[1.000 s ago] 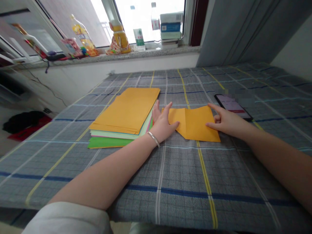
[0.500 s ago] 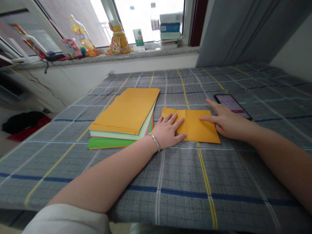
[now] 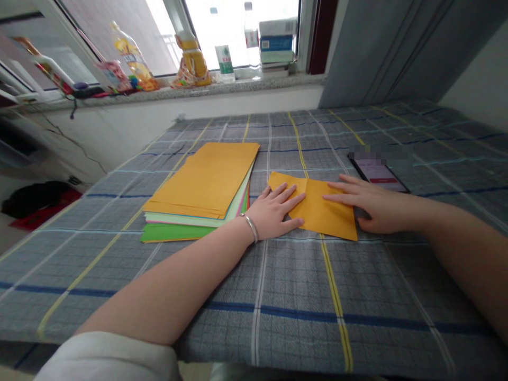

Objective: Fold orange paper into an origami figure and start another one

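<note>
A small orange sheet of paper (image 3: 331, 214) with a crease down its middle lies slightly askew on the checked cloth. Spread flat over its left half is my left hand (image 3: 278, 211), fingers apart, with a silver bangle at the wrist. My right hand (image 3: 375, 206) rests its outstretched fingertips on the right half of the sheet; the palm is over the cloth beyond the right edge. Left of my left hand sits a stack of coloured paper (image 3: 208, 177), orange on top, with pale green, pink and bright green edges showing below.
A phone (image 3: 379, 172) with a lit screen lies just behind my right hand. The grey checked cloth (image 3: 301, 280) covers the whole surface. Along the windowsill (image 3: 234, 82) stand bottles, a green and white tube (image 3: 224, 59) and stacked boxes (image 3: 277, 45).
The orange sheet has turned slightly clockwise under my hands. My right hand has shifted a little towards me, its index finger coming down from above the phone side onto the sheet.
</note>
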A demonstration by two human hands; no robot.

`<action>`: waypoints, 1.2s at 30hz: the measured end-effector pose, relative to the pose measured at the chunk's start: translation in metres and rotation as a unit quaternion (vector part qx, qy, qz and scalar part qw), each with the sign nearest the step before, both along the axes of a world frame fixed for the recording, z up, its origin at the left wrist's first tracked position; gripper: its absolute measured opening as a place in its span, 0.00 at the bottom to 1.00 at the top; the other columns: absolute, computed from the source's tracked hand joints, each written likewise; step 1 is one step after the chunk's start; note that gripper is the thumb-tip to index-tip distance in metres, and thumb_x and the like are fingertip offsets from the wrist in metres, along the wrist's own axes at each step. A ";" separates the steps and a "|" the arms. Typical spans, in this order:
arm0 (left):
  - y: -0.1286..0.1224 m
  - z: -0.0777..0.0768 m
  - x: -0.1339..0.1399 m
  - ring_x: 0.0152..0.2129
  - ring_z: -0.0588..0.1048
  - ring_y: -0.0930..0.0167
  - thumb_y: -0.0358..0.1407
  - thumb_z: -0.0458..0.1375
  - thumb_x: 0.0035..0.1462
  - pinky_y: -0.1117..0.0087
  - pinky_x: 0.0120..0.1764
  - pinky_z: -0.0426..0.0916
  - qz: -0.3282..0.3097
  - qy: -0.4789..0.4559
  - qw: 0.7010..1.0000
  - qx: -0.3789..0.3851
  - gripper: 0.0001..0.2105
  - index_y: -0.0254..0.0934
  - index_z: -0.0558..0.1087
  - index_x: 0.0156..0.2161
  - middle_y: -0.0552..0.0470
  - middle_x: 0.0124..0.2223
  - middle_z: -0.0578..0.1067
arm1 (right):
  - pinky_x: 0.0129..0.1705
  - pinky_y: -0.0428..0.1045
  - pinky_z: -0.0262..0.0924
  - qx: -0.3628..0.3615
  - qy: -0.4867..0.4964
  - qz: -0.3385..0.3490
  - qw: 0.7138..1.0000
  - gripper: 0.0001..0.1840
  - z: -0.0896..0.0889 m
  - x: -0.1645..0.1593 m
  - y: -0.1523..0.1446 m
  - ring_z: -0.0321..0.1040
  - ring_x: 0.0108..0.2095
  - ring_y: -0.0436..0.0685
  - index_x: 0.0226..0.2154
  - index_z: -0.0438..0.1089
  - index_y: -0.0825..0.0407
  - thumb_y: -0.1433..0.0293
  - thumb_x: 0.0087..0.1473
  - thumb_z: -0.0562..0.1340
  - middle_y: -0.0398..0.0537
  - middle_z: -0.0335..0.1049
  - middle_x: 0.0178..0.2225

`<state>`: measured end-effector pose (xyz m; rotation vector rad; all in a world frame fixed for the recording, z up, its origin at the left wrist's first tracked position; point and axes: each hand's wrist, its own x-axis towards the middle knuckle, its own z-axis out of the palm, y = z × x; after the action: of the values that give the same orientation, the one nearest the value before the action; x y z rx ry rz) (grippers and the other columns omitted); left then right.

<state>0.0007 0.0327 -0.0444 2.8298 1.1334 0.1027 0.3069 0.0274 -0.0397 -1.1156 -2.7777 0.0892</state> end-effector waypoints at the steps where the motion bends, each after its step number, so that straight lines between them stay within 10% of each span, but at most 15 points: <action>1: 0.000 0.000 0.001 0.68 0.49 0.52 0.53 0.45 0.66 0.44 0.64 0.46 0.010 0.001 1.000 0.001 0.31 0.42 0.53 0.69 0.41 0.70 0.52 | 0.62 0.72 0.52 -0.005 -0.006 -0.001 1.000 0.50 0.000 0.001 0.000 0.40 0.68 0.71 0.66 0.55 0.37 0.78 0.41 0.62 0.45 0.48 0.69; 10: 0.002 -0.003 0.008 0.67 0.51 0.51 0.47 0.43 0.68 0.44 0.63 0.48 0.110 0.007 0.994 0.006 0.27 0.41 0.56 0.68 0.39 0.70 0.53 | 0.64 0.68 0.50 -0.046 0.008 0.050 0.998 0.39 0.006 -0.015 -0.006 0.46 0.68 0.69 0.62 0.64 0.39 0.76 0.47 0.62 0.47 0.54 0.67; 28: 0.003 0.005 0.001 0.69 0.44 0.62 0.43 0.39 0.70 0.54 0.67 0.39 -0.036 0.045 0.998 -0.023 0.27 0.39 0.48 0.70 0.47 0.72 0.47 | 0.63 0.61 0.52 -0.188 0.065 0.065 0.978 0.17 0.021 -0.024 -0.004 0.64 0.59 0.64 0.46 0.79 0.41 0.60 0.61 0.58 0.48 0.70 0.57; 36: 0.003 0.006 -0.002 0.69 0.45 0.66 0.42 0.38 0.70 0.55 0.68 0.35 -0.104 0.035 0.993 -0.031 0.26 0.41 0.49 0.70 0.51 0.72 0.47 | 0.41 0.52 0.65 -0.175 0.104 -0.019 0.979 0.18 0.031 -0.034 -0.014 0.75 0.38 0.59 0.40 0.80 0.47 0.59 0.60 0.57 0.47 0.80 0.38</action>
<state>-0.0014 0.0358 -0.0383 2.8955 0.8294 -0.0467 0.2724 0.0135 -0.0089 -1.1525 -2.6137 0.6739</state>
